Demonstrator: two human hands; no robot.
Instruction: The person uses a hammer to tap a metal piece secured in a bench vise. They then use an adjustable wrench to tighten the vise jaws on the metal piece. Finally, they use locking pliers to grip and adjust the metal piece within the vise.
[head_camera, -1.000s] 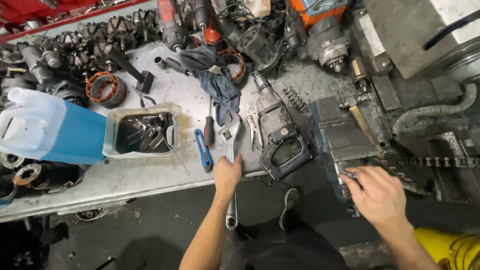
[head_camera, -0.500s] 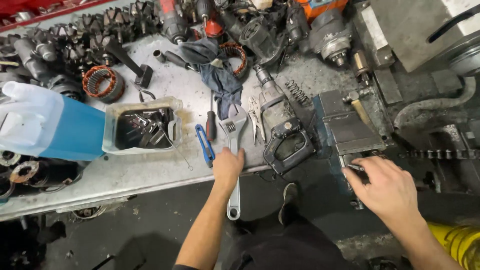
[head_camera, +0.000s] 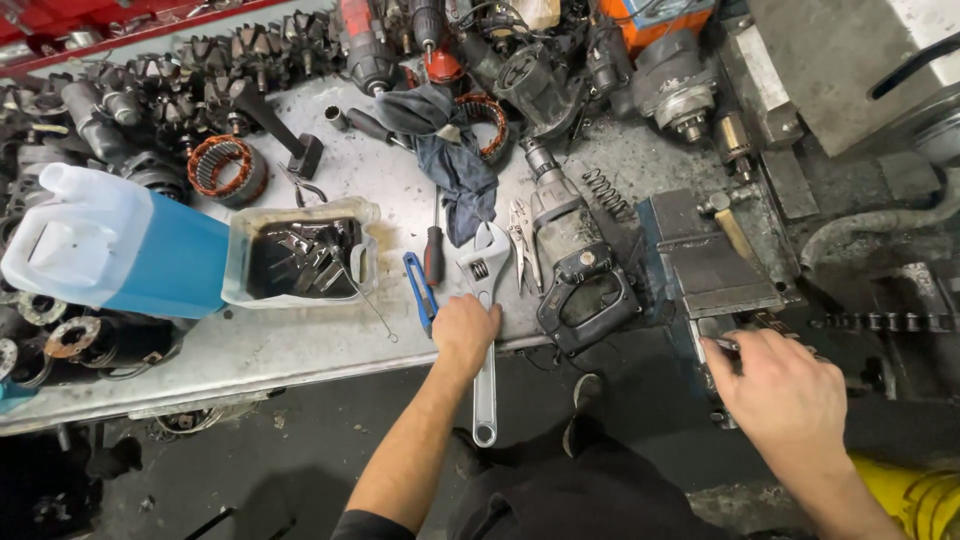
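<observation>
Long silvery steel adjustable wrench overhanging the scratched grey metal surface, left hand clenched on its shaft. Just left: blue-handled tool. Right: black drill, blue bench vise, right hand pinching its slim handle.

Silver adjustable wrench, overhanging bench edge

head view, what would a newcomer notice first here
Probably the left hand gripping a long adjustable wrench at the bench's front edge, handle hanging over it. At far left a big blue-and-white jug lies on its side. The right hand works at the blue vise on the right.
</observation>
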